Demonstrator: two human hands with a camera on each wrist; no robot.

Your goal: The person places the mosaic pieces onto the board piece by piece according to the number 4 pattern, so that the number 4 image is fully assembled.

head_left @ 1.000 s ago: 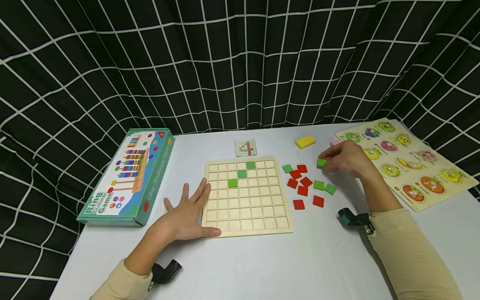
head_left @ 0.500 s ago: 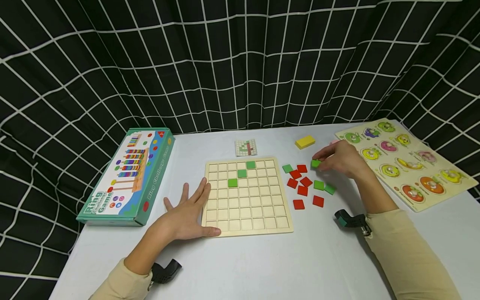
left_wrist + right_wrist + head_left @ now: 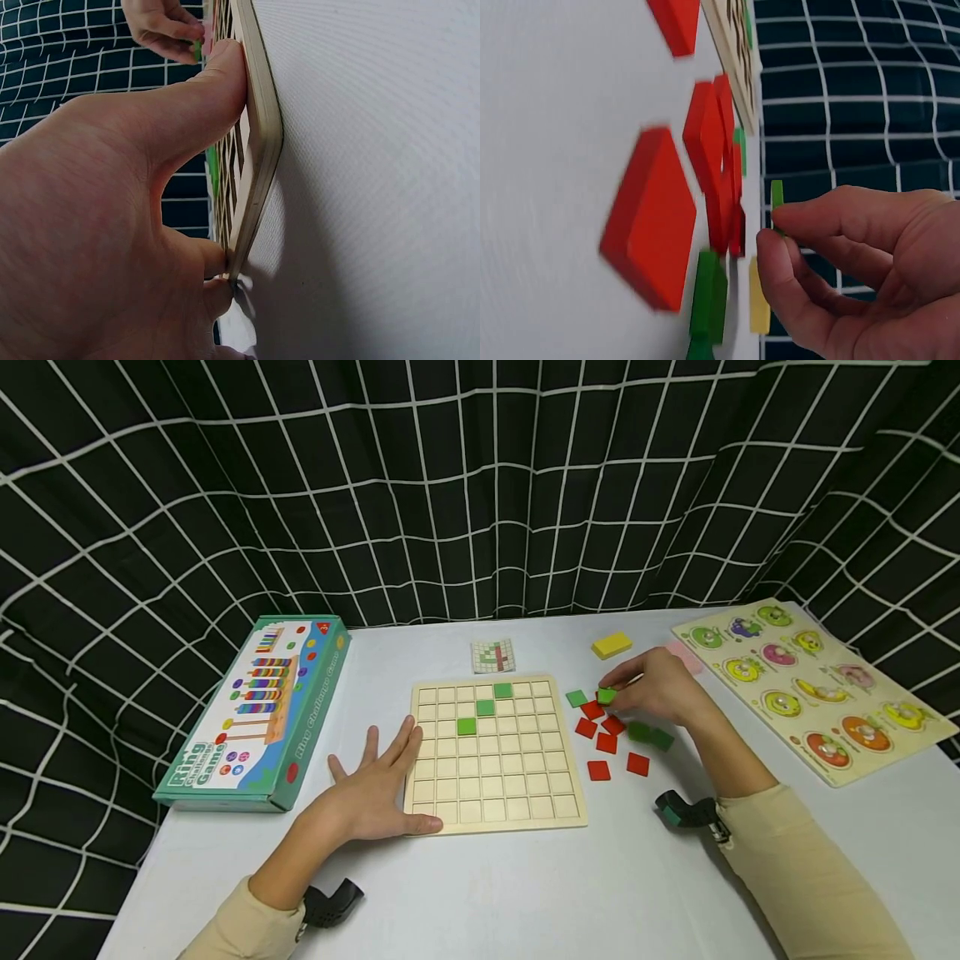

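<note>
My right hand [image 3: 660, 687] pinches a green tile [image 3: 607, 696] above the loose red tiles [image 3: 606, 742], right of the wooden grid board [image 3: 495, 777]. My left hand [image 3: 375, 785] lies flat, fingers spread, against the board's left edge. A ring game box [image 3: 258, 710] sits farther left on the bench [image 3: 525, 893].

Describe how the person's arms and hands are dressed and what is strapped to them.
Both hands are bare: left hand, right hand. Each arm wears a long cream sleeve. A small black camera sits at the left wrist; a black and green one at the right.
</note>
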